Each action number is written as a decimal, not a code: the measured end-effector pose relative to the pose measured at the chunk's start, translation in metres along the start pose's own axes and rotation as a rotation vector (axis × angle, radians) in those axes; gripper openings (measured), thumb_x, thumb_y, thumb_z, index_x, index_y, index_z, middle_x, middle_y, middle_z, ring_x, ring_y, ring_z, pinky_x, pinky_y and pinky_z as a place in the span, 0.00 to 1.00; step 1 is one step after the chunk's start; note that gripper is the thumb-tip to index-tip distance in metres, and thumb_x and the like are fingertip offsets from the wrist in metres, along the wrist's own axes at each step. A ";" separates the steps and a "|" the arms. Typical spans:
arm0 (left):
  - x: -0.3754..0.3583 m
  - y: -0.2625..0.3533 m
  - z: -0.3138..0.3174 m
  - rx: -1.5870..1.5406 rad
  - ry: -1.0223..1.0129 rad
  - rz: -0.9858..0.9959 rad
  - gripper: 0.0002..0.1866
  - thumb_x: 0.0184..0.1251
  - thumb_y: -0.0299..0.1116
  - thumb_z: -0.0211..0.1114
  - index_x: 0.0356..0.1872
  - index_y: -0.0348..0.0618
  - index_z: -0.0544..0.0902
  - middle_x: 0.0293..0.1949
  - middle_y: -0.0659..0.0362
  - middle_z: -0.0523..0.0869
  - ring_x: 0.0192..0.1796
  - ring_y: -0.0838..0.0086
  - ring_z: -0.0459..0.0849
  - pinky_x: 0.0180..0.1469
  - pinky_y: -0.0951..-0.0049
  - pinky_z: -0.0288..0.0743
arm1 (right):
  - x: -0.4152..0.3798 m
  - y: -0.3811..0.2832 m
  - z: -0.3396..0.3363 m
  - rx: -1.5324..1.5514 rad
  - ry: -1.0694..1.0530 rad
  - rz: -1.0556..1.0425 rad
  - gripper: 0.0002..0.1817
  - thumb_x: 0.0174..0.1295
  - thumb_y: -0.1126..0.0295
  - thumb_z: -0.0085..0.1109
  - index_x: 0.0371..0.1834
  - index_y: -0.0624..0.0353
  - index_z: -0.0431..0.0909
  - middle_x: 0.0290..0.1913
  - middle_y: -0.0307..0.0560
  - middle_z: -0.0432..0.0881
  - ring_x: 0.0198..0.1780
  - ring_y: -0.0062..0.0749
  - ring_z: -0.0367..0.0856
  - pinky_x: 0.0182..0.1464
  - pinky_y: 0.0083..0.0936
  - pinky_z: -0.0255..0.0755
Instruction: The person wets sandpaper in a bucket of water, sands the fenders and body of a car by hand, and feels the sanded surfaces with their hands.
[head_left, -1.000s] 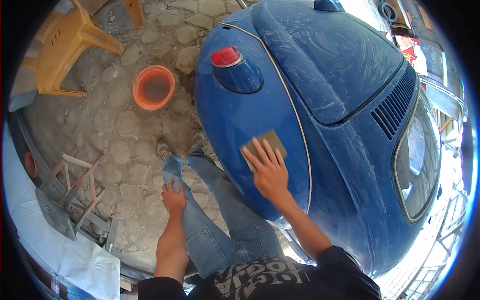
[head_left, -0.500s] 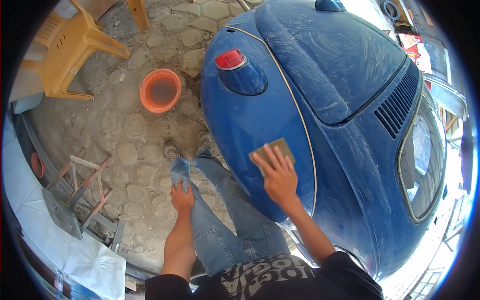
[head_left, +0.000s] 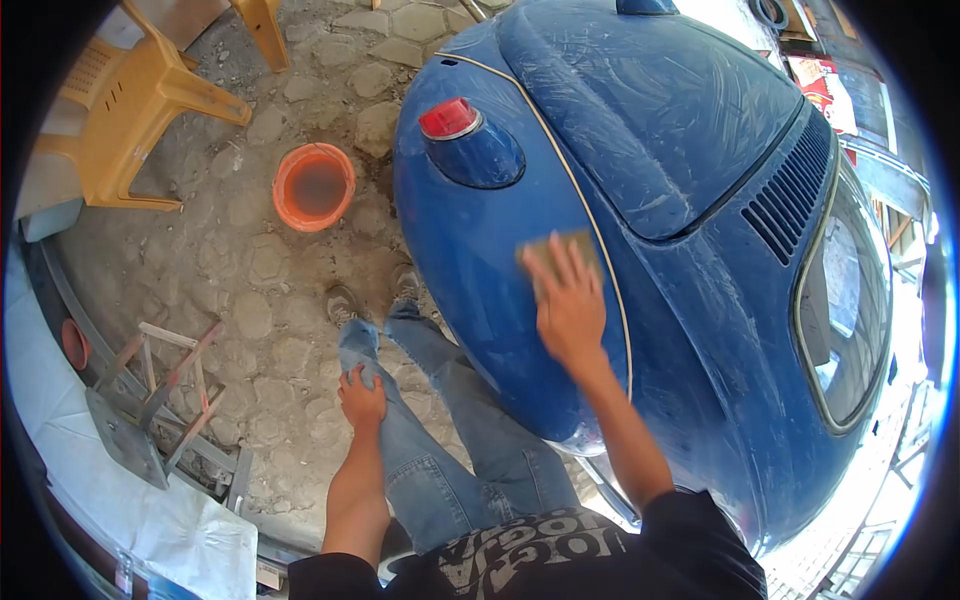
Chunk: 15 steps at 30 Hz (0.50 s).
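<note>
Under my right hand [head_left: 573, 315] is an olive-brown square sanding pad [head_left: 583, 243], pressed flat on the blue rear fender [head_left: 470, 250] of a rounded car. My fingers lie over the pad, which looks slightly blurred by motion. A pale beading strip [head_left: 610, 262] runs along the fender just right of the pad. My left hand [head_left: 362, 398] rests on the knee of my jeans [head_left: 420, 480], fingers spread and holding nothing. Farther up the fender sits a red tail light [head_left: 450, 119] in a blue housing.
An orange bucket [head_left: 314, 187] of murky water stands on the stone paving [head_left: 250, 315]. A yellow plastic chair [head_left: 130, 120] is at the upper left. At the lower left are a wooden frame [head_left: 170, 400] and a pale sheet [head_left: 140, 520]. The car's dusty engine lid [head_left: 650, 120] rises beyond the fender.
My right hand has slid the sanding pad up the fender and slightly right, closer to the beading strip. My left hand stays on my knee. The view has shifted slightly.
</note>
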<state>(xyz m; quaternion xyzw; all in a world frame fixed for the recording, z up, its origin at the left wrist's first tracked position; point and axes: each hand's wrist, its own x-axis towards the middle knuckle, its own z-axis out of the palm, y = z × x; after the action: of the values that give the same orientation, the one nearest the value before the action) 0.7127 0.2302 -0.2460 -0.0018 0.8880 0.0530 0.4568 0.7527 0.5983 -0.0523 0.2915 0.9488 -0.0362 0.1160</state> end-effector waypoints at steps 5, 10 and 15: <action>0.006 0.003 -0.002 -0.008 0.033 0.037 0.27 0.69 0.50 0.60 0.68 0.60 0.75 0.73 0.54 0.68 0.71 0.54 0.69 0.70 0.52 0.68 | 0.075 0.005 0.030 -0.003 0.113 -0.008 0.27 0.66 0.68 0.56 0.70 0.37 0.76 0.77 0.46 0.68 0.77 0.48 0.64 0.75 0.48 0.60; -0.002 0.006 -0.004 -0.040 0.004 0.012 0.27 0.69 0.50 0.61 0.68 0.60 0.75 0.73 0.54 0.68 0.71 0.55 0.69 0.70 0.52 0.68 | -0.048 -0.011 -0.012 0.003 -0.104 -0.015 0.32 0.63 0.69 0.58 0.74 0.34 0.72 0.78 0.45 0.65 0.78 0.47 0.62 0.75 0.47 0.59; 0.000 0.012 -0.002 -0.006 0.000 0.033 0.27 0.69 0.50 0.61 0.68 0.60 0.74 0.73 0.54 0.67 0.71 0.54 0.69 0.70 0.52 0.68 | 0.051 0.008 0.013 0.003 0.083 0.002 0.32 0.63 0.71 0.57 0.73 0.35 0.73 0.78 0.45 0.66 0.78 0.46 0.62 0.75 0.47 0.60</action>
<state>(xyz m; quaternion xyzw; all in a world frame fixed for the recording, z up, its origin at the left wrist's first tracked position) 0.7102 0.2417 -0.2432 0.0115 0.8878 0.0630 0.4557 0.7190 0.6315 -0.0775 0.2939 0.9525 -0.0252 0.0761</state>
